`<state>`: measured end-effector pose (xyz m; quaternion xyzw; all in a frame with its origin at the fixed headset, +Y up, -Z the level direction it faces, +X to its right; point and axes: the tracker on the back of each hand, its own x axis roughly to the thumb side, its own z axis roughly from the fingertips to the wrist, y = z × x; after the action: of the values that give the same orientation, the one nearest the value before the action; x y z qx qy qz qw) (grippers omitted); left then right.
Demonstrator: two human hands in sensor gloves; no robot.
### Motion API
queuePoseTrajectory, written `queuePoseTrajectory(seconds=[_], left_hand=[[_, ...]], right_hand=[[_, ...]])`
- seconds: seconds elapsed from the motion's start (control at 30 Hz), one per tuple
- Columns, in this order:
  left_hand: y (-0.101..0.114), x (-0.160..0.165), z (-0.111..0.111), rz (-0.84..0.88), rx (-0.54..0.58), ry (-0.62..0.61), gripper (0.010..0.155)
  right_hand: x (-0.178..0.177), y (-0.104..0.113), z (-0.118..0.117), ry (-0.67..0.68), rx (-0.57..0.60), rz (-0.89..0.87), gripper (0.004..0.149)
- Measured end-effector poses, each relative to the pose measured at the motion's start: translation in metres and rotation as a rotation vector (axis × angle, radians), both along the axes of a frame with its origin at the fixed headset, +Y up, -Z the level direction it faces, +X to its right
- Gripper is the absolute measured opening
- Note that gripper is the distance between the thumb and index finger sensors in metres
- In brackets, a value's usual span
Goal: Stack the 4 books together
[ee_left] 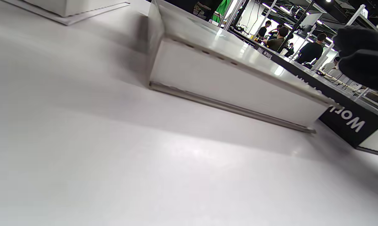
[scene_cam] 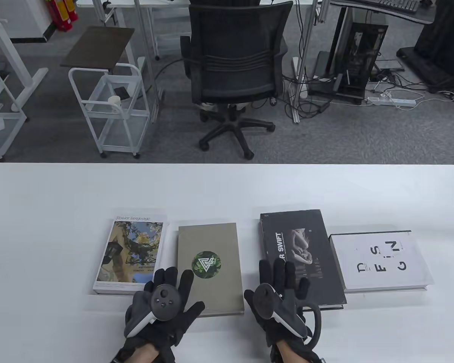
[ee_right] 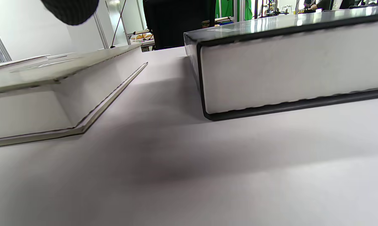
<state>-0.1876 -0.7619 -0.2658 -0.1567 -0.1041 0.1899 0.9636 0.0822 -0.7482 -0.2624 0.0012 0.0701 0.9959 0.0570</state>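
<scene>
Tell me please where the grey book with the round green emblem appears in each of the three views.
Table view: the grey book lies second from left, between the hands.
Left wrist view: it fills the upper middle, near page edge towards the camera.
Right wrist view: at the left, its near right corner showing.
Shared landmark: the black book lies directly right of it, at the right in both wrist views.
</scene>
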Motion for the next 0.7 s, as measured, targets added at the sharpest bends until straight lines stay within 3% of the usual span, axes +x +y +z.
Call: queuePoseTrajectory(seconds=[0.7], left_hand=[[-0.007, -0.019, -0.006, 0.06, -0.073, 0.061, 0.081]], right_hand=[[0.014, 0.003, -0.003, -0.041, 0.003, -0.066, 0.08]])
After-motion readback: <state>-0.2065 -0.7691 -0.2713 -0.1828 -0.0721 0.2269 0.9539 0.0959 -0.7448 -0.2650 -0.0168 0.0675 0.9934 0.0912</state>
